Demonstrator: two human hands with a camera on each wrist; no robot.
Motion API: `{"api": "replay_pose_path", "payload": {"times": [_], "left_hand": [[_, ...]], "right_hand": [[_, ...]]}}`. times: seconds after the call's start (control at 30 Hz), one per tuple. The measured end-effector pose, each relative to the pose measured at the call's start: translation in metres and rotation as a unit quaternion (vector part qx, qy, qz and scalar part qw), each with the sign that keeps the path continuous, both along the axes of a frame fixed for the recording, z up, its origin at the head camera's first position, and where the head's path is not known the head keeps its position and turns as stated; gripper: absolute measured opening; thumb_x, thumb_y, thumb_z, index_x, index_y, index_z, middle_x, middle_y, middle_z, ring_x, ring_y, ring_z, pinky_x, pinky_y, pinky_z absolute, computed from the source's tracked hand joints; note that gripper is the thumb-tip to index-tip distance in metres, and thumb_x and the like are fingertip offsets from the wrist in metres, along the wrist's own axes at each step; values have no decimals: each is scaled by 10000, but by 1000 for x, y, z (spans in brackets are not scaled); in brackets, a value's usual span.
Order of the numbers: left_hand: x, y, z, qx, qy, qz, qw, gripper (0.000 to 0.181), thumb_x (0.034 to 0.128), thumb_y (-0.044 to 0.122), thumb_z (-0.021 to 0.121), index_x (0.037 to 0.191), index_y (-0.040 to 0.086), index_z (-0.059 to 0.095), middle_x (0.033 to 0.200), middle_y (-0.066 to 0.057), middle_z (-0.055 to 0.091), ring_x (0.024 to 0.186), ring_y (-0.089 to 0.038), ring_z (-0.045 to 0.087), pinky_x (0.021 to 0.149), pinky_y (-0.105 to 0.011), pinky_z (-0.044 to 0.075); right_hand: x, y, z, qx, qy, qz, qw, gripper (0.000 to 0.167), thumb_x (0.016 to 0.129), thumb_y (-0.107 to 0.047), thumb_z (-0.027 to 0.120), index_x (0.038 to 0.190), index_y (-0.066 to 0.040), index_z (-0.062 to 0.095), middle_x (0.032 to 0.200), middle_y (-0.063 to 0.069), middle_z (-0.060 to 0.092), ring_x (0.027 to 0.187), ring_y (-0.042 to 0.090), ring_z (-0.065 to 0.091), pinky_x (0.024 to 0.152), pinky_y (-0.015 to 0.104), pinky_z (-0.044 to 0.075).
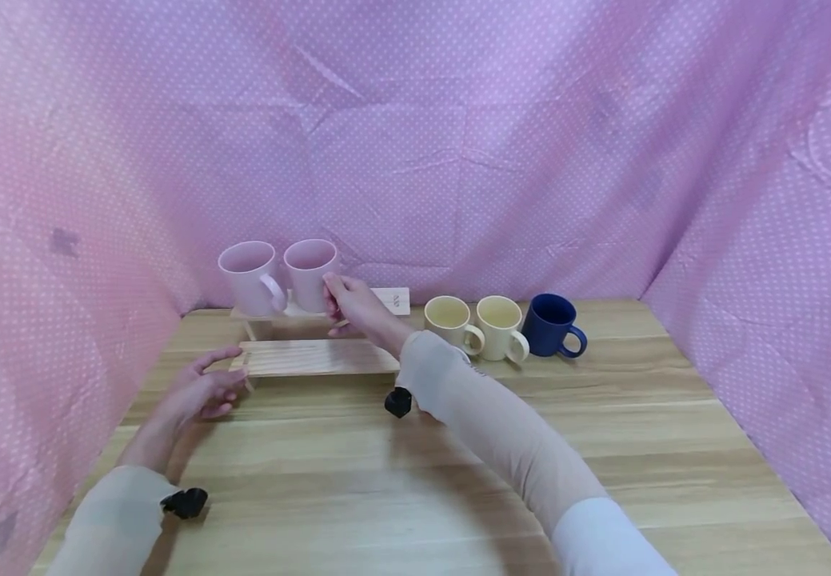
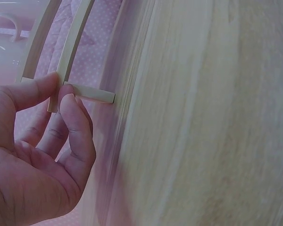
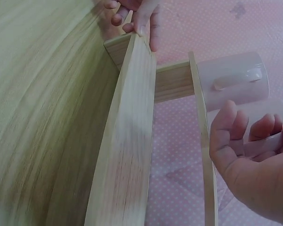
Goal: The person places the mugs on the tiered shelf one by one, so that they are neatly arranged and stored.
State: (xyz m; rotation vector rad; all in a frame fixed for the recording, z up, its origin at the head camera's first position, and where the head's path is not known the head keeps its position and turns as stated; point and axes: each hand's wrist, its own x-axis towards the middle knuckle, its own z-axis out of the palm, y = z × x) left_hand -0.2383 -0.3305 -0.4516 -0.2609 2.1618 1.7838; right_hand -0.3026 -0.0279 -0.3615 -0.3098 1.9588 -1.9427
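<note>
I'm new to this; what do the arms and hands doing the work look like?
They're a person's. The left hand and right hand wear no gloves. The left sleeve and right sleeve are pale beige, with white cloth higher on the right arm. Each wrist carries a small black fitting.

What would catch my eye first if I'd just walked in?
Probably the pink dotted cloth hanging behind and beside the table. Next, the dark blue mug, the boldest colour, at the right end of the row beside two pale yellow mugs. Then the pale pink mugs at the wooden rack's upper shelf, the right hand holding one by its handle.
</note>
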Motion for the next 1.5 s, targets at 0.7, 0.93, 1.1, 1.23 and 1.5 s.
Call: {"api": "replay_pose_path", "payload": {"times": [0.7,0.93,1.1,1.23,1.5], "left_hand": [[-2,-2,-1,-106,18,-23,9999,629,954,290,743,1498,247,430,886,70,730,692,-78,642,591,-241,586],[-3,0,0,-67,4,-56,10000,613,958,292,738,1489,250,435,881,65,727,691,-81,639,591,-241,586],[-2,-2,-1,-33,41,-70,10000,575,959,298,736,1461,279,457,866,75,731,690,-76,640,593,-242,587],[-1,-3,-1,-48,68,-74,9999,587,958,306,737,1472,285,454,882,79,733,692,-73,641,592,-244,587],[-1,-3,-2,-49,26,-82,10000,676,960,301,735,1539,240,391,897,78,722,698,-82,641,598,-252,589]], "right_hand": [[-3,2,5,414,42,151,9990,453,1107,-442,347,991,-21,468,829,49,409,609,151,399,631,376,535],[-3,11,9,736,147,223,9969,479,1102,-474,347,1182,-35,520,1017,89,565,891,295,594,795,462,591],[1,33,15,1105,410,205,9928,510,1091,-505,359,1335,-90,527,1331,138,588,1230,386,567,872,451,588],[6,56,22,1250,644,300,9896,533,1100,-461,376,1482,-99,458,1390,146,573,1290,351,524,981,478,535],[39,121,23,1362,1293,417,9813,463,1112,-342,412,1476,-62,476,1432,134,563,1367,257,465,1096,487,443]]}}
